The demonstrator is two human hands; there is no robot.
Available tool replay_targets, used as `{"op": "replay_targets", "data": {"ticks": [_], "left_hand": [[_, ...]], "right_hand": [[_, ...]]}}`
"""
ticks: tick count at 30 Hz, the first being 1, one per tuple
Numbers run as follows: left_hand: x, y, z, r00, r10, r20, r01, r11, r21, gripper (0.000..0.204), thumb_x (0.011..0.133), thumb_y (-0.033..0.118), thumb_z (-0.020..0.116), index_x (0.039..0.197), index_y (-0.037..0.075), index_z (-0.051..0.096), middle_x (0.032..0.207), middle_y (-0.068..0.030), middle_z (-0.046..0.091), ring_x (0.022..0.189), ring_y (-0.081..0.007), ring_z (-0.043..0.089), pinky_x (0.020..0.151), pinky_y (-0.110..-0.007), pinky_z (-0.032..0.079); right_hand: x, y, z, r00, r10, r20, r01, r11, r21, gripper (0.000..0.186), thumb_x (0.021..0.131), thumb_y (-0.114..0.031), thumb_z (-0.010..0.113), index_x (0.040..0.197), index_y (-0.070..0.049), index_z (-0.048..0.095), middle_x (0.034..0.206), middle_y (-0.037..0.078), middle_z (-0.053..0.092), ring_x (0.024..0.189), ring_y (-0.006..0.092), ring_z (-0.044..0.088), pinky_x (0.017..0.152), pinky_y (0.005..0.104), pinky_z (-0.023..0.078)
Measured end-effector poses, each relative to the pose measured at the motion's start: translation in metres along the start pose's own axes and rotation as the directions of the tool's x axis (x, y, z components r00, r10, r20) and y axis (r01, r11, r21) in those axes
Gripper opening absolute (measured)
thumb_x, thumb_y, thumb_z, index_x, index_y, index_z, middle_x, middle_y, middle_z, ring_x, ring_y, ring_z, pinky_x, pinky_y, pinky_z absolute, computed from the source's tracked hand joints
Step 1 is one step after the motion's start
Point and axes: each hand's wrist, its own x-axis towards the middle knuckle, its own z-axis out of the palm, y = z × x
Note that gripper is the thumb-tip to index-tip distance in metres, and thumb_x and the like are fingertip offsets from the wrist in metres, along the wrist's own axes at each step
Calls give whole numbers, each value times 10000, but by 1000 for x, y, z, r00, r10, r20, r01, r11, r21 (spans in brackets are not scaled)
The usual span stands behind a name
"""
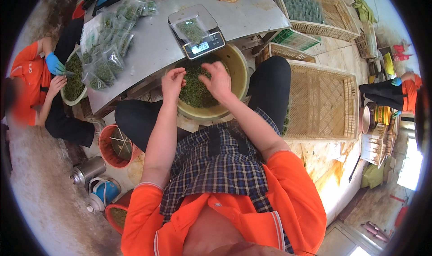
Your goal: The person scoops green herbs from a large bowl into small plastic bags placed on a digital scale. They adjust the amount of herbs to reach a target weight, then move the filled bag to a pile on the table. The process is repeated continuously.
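Observation:
Over a yellow basin (245, 71) between my knees, my left hand (172, 84) hangs with its fingers curled and pressed together. Anything in that pinch is too small to make out. My right hand (218, 82) is beside it, thumb and fingers apart, holding nothing that I can see. Small green plant pieces (195, 91) fill much of the basin below both hands. Just beyond, at the table's edge, stands a digital scale (210, 46) with a lit display. A clear bag of green pieces (192, 31) lies flat on its plate.
Several filled clear bags (108, 60) are heaped on the metal table (148, 44) at left. A co-worker's blue-gloved hand (55, 63) is near another green-filled basin (72, 82). Plastic crates (321, 100) stand at right. A red bucket (114, 145) and flasks (105, 190) sit at left.

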Motion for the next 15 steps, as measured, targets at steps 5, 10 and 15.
{"op": "replay_targets", "data": {"ticks": [5, 10, 15], "left_hand": [[5, -4, 6, 997, 82, 1, -81, 991, 109, 178, 899, 48, 570, 1060, 30, 644, 955, -52, 683, 699, -100, 596, 615, -234, 502], [-6, 72, 40, 555, 810, -192, -527, 521, 671, 351, 789, 63, 699, 1130, 34, 622, 973, -80, 673, 911, -171, 631, 837, -307, 493], [-1, 95, 37, 895, 404, 188, -445, 814, 373, 477, 709, 53, 767, 1153, 9, 598, 999, -98, 671, 938, -173, 625, 862, -336, 495]], "right_hand": [[79, -19, -10, 919, -357, -166, 321, 924, -210, 292, 640, -134, 731, 919, -70, 673, 857, 74, 559, 833, 257, 554, 678, 387, 461], [138, -56, -73, 784, -614, 94, 582, 674, -454, 110, 628, -139, 663, 716, -76, 686, 809, 76, 616, 821, 251, 595, 682, 390, 486], [120, -101, -113, 710, -420, 564, 638, 724, -264, 106, 668, -158, 682, 720, -67, 667, 754, 99, 665, 759, 285, 666, 652, 393, 525]]}}
